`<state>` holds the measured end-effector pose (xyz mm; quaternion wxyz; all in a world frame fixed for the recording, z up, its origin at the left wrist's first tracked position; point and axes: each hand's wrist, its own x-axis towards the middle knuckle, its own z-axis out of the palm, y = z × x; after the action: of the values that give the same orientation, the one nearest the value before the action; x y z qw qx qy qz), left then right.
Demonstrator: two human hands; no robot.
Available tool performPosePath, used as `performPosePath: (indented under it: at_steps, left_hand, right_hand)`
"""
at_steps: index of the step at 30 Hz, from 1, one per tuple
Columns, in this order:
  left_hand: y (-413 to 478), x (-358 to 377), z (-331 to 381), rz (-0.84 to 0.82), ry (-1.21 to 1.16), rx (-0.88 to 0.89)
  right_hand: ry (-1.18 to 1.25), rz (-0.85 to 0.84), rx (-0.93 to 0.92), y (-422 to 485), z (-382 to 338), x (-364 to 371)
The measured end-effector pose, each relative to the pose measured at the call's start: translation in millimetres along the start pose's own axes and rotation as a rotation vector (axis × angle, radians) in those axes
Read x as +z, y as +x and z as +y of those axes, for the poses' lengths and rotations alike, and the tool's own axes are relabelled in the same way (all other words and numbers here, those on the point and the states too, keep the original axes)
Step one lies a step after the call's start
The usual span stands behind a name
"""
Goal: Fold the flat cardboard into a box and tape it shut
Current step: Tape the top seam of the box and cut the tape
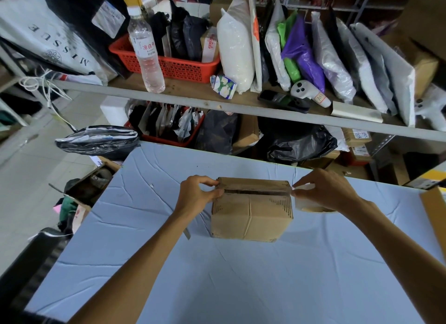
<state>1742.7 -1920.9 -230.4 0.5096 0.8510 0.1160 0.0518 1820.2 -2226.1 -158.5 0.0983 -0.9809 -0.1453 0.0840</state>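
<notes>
A small brown cardboard box (252, 214) stands folded on the light blue table (217, 275), its top flaps closed with a dark seam running left to right. My left hand (199, 194) pinches the box's top left edge at the seam. At the box's right edge, my right hand (325, 190) holds a roll of clear tape (307, 203). A stretch of tape seems to run along the seam between both hands, though it is hard to make out.
Behind the table runs a grey shelf (217, 104) with a water bottle (146, 51), a red basket (169, 63), and several packed bags. Black bags and boxes sit below it. An open carton (89, 186) stands at the table's left; a cardboard piece (434, 215) lies at the right edge.
</notes>
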Motion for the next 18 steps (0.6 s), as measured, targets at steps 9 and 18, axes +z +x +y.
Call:
performPosePath:
  at_steps: [9, 18]
  left_hand:
    - [-3, -6, 0, -0.148, -0.081, 0.089]
    - [-2, -11, 7, -0.163, -0.080, 0.030]
  right_hand:
    - [-0.005, -0.112, -0.079, -3, -1, -9]
    - [0.012, -0.014, -0.068, -8, 2, -9]
